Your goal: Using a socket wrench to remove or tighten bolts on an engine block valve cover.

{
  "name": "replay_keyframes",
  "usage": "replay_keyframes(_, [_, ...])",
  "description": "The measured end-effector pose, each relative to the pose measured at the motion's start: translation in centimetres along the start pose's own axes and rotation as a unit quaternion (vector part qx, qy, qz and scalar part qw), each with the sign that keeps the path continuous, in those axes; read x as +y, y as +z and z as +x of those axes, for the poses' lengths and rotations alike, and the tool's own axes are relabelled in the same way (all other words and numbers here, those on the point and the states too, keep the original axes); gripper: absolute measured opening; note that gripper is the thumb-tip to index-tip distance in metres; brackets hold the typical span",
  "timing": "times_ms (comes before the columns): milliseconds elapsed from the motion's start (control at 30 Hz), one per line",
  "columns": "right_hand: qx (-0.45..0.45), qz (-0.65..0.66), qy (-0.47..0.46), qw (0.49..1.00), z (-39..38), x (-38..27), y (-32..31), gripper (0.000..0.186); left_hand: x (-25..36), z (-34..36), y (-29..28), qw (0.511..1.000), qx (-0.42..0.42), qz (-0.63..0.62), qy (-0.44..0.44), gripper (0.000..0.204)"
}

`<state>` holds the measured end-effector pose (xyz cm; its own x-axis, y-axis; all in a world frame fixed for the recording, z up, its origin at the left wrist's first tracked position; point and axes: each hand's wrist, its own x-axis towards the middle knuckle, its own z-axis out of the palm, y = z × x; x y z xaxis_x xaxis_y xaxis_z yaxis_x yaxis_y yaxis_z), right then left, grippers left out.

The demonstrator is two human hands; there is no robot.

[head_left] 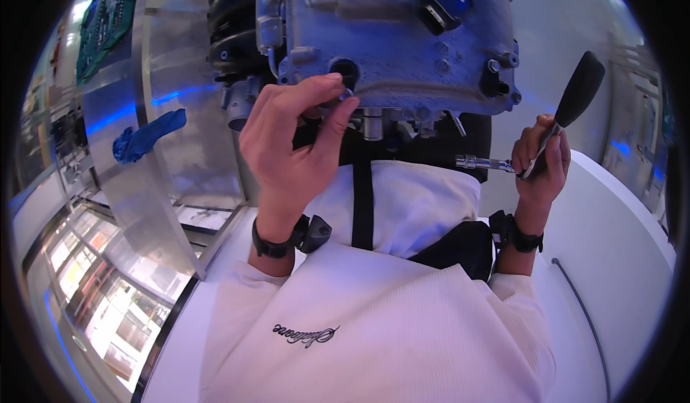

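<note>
In front of me stands an engine with a grey metal cover (pixel 402 65). My left hand (pixel 291 141) is at the cover's near left corner, thumb and forefinger pinched on a small metal bolt (pixel 347 94), mostly hidden by the fingertips. Just beyond the fingertips is a round black fitting (pixel 345 69) on the cover. Off to the right, apart from the engine, my right hand (pixel 540 160) is closed around a ratchet wrench (pixel 581 90). Its black handle points up and away, while its silver socket end (pixel 478 162) points left toward the engine's near side.
Ribbed black pipes (pixel 233 33) run along the engine's left side. A black connector part (pixel 444 4) sits on the cover. On the metal surface at left lies a crumpled blue glove (pixel 147 137), with a green circuit board (pixel 108 26) farther back. A white curved panel (pixel 611 209) stands at right.
</note>
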<state>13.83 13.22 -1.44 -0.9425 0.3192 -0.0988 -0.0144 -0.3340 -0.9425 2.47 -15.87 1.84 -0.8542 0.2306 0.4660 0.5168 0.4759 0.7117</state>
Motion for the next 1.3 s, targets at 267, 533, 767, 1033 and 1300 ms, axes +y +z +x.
replay_keyframes(267, [-0.112,0.271,0.022,0.956,0.7,-4.4,5.1,0.021,-1.9,0.6,-0.5,0.995,-0.026,-0.008,0.095,0.025])
replay_keyframes(533, [-0.132,0.434,-0.096,0.886,1.8,-7.1,9.9,0.012,-1.1,-0.3,0.4,0.998,0.059,-0.007,0.006,0.026])
replay_keyframes(767, [-0.133,0.477,-0.112,0.862,1.4,-7.2,10.1,0.017,-1.0,-0.1,1.0,0.998,0.044,-0.027,0.026,0.021])
replay_keyframes(1033, [-0.117,0.475,-0.102,0.866,1.0,-6.1,10.0,0.018,-2.6,0.3,0.7,0.987,-0.019,-0.044,0.155,0.022])
replay_keyframes(1300, [-0.139,0.446,-0.064,0.882,0.3,-4.3,11.2,0.022,4.8,0.7,1.1,0.971,-0.065,-0.161,0.163,0.039])
